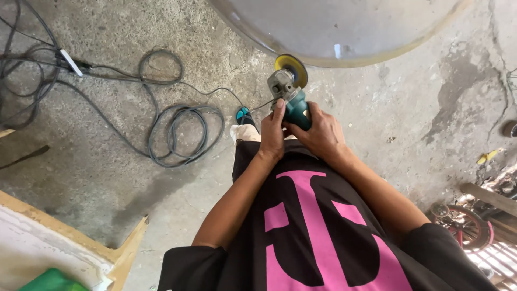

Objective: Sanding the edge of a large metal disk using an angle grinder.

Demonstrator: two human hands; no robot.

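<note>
Held teal angle grinder (291, 94) in both hands: left hand (273, 132) and right hand (319, 133) wrapped on body; yellow disc (291, 69) pointed forward, just beside rim of large round metal pan (344, 32).

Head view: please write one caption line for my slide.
Both hands, left and right, grip a teal angle grinder beside a large metal disc.

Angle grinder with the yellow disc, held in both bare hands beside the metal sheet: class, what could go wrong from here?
1. Both the left hand and right hand are bare on the angle grinder, close to its yellow disc; a kickback could cut fingers.
2. The disc sits near the curved metal sheet edge, where it might snag.
3. The coiled cable on the floor near the feet could trip the person.
</note>
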